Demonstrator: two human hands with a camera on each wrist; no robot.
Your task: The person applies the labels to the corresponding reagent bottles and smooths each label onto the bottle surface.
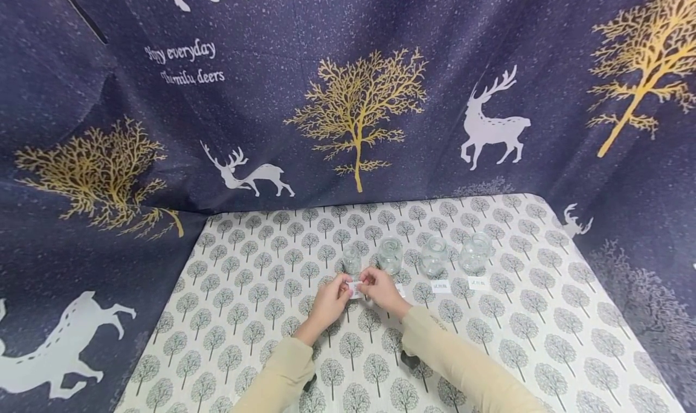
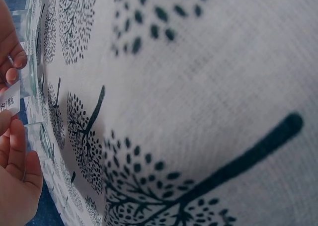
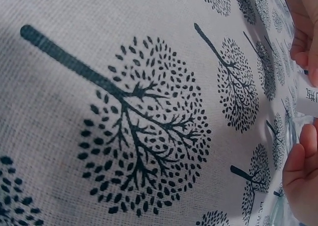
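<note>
A small white card with printed characters (image 1: 356, 290) is held between both hands, in front of the leftmost clear glass jar (image 1: 351, 259). My left hand (image 1: 329, 299) pinches its left edge, and the thumb lies over the card (image 2: 11, 101) in the left wrist view. From the other side my right hand (image 1: 382, 288) pinches the right edge. The right wrist view shows part of the card (image 3: 308, 96) between the fingers of both hands. A second white card (image 1: 400, 290) lies on the cloth, partly hidden by the right hand.
More clear glass jars stand in a row to the right: one behind the right hand (image 1: 390, 255), another jar (image 1: 434, 257) and the rightmost jar (image 1: 475, 253). White cards (image 1: 441, 287) lie before the right two. A tree-print cloth (image 1: 375, 364) covers the table; a dark deer-print curtain (image 1: 261, 123) hangs behind.
</note>
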